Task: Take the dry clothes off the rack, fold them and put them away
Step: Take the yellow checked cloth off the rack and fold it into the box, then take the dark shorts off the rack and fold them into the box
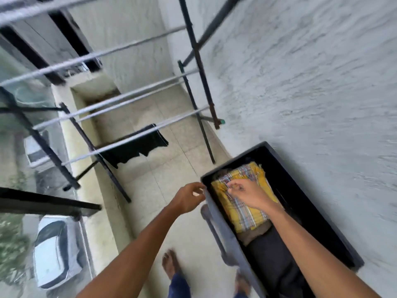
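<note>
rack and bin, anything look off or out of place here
Nothing is spilled or damaged. One dark garment hangs alone on the rack's low rail, draped unevenly with a ragged-looking lower edge. In the bin, the folded yellow checked cloth lies flat on dark clothes.

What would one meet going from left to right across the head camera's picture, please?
In order: white parked car → hanging black garment → left hand → right hand → rough white wall. The dark bin and yellow checked cloth overlap the right hand, so they are left out.
</note>
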The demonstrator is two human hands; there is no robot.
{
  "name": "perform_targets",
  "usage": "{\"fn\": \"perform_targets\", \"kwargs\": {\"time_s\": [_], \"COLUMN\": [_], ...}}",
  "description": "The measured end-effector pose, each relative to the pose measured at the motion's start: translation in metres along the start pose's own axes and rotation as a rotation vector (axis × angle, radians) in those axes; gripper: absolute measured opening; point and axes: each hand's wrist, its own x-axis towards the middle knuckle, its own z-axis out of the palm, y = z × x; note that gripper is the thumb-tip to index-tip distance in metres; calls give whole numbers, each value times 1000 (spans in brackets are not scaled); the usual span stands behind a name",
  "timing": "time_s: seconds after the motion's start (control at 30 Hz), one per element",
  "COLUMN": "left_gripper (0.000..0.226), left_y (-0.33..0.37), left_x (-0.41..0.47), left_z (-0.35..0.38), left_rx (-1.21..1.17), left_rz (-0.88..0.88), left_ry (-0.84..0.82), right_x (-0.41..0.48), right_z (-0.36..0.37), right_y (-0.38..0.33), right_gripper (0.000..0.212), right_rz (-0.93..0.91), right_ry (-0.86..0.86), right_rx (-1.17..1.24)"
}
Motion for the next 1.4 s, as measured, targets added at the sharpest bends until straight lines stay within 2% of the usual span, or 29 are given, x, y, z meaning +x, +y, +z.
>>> {"fn": "perform_targets", "kwargs": {"time_s": [0.1,0.37,0.47,0.57,0.73,0.87,1.0,1.1,1.23,1.4], "left_gripper": [23,17,16,14,15,22,18,19,39,50], "left_y": [-23,-21,-23,-40,-113,-187,-240,-280,-343,-420], "left_x": [-24,-96,-110,-104,-64,-28,11,57,131,237], "left_z": [-90,-335,-384,-397,-351,-287,-242,-222,-222,-244], "left_rx": [-70,-178,-275,-296,-243,-192,-88,-40,-108,-455], "left_rz": [50,330,360,302,111,-93,-254,-297,-380,-411], "left_ry": [101,622,722,716,522,367,279,246,379,601], "right_x": [18,64,71,88,135,163,202,241,309,424], "right_z": [14,-10,-21,-12,51,123,189,228,254,272], "right_y": [-83,-346,-417,-450,-414,-339,-263,-218,-193,-182], "right_gripper": [14,13,9,10,8,14,21,24,18,12], "right_rz": [-94,-481,-564,-556,-329,-106,32,121,110,65], "right_ry": [40,352,407,361,230,86,-47,-69,-75,49], "right_rx": [25,57,120,125,-36,-124,-72,21,36,0]}}
